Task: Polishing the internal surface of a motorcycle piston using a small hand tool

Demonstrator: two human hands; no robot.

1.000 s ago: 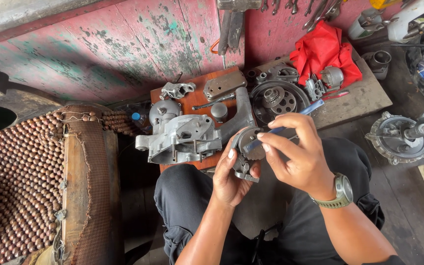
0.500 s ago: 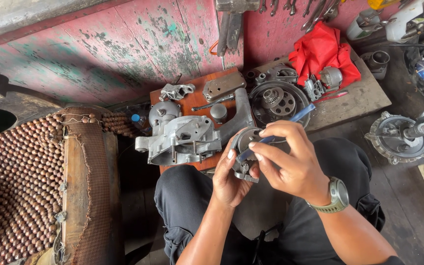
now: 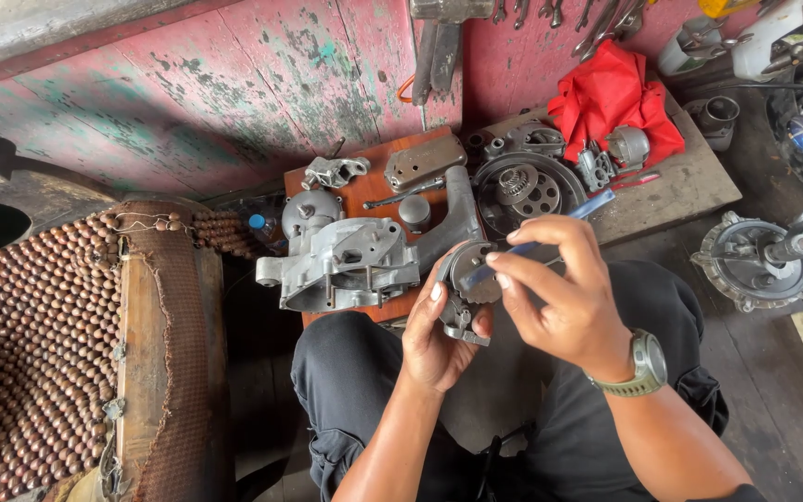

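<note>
Metal part (image 3: 462, 293) stays in left hand (image 3: 439, 339); right hand (image 3: 564, 288) has shifted its blue tool (image 3: 550, 232) lower.

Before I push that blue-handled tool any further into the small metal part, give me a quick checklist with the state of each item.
1. Part supported: left hand wraps the small metal part from below, thumb and fingers on its edges. Ok.
2. Tool grip: right hand pinches the blue-handled tool between thumb and fingers. Ok.
3. Tip seated: the tip meets the part's face, but the exact contact spot is too small to make out. Cannot tell.
4. Fingers out of the tip's path: the left thumb lies close beside the tip. Not ok.
5. Room under the hands: part is held over the lap, apart from the engine casing on the board. Ok.
</note>
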